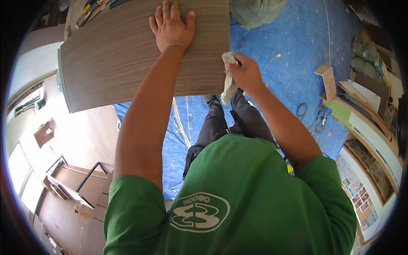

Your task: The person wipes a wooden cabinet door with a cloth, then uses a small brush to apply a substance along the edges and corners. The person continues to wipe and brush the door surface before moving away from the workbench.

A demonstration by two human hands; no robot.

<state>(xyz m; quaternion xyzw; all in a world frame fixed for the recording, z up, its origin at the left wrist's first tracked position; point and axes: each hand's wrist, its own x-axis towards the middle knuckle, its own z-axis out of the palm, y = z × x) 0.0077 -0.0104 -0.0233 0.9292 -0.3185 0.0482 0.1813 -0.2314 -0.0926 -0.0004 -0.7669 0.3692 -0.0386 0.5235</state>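
Note:
A wide brown wood-grain board point(127, 63) lies flat before me, its near edge at about the height of my thighs. Fingers spread, my left hand point(174, 32) rests palm down on its top face towards the far side. At the board's right edge, my right hand point(246, 72) is closed round a crumpled off-white rag point(229, 83). Part of the rag hangs down past the near right corner, and a bit sticks up above my fingers against the edge. The fingertips of that hand are partly hidden by the rag and the hand itself.
Hand tools point(88, 15) lie beyond the board's far left corner. Blue sheeting point(293, 51) covers the floor, with a pale filled bag point(257, 10) on it. Coiled cables point(318, 119) and an angled wood offcut point(326, 80) are at the right, near stacked panels point(365, 97).

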